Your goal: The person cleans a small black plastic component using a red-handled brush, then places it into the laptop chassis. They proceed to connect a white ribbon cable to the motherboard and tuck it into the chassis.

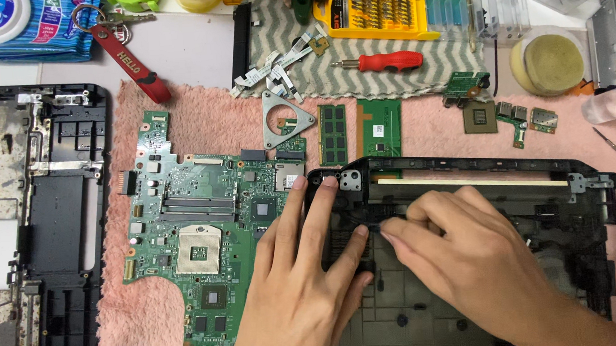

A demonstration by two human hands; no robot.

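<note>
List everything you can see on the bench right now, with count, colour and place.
motherboard: 1, green, centre-left on pink towel
laptop base: 1, black, lower right, under both hands
palmrest frame: 1, black and silver, far left
memory stick: 1, green, above base
card: 1, green, beside memory stick
triangular bracket: 1, silver, above motherboard
small boards: about 5, green, upper right
red screwdriver: 1, on grey cloth
bit set: 1, yellow, top centre
ribbon cables: several, white, top centre
keys on strap: red, top left
sponge: 1, yellow, upper right
left hand: flat across motherboard and base
right hand: fingers pinched inside base
</note>
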